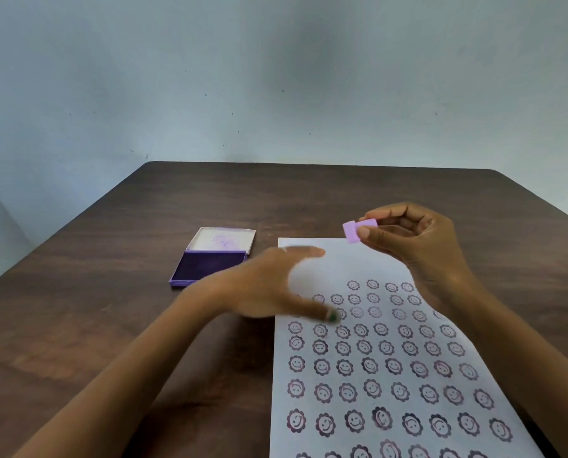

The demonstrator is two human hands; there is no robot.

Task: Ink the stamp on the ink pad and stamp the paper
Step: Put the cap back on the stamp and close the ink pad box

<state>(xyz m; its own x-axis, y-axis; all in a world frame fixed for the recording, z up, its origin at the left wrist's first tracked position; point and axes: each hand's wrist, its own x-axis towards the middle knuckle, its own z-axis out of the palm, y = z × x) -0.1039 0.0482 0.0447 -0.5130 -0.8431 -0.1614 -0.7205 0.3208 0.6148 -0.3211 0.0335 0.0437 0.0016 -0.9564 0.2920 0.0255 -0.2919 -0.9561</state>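
Both hands hover mid-frame: left hand (269,285) spread, blurred, over the paper (391,375) edge; right hand (418,246) pinches the lilac stamp (358,230) sideways. Ink pad (210,267) lies open left of centre, nearer the empty left hand.

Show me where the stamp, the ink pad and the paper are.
stamp (358,230), head view, on its pale purple body between the right hand's fingers.
ink pad (208,266), head view, on the dark inked surface.
paper (348,262), head view, on the unstamped top area.
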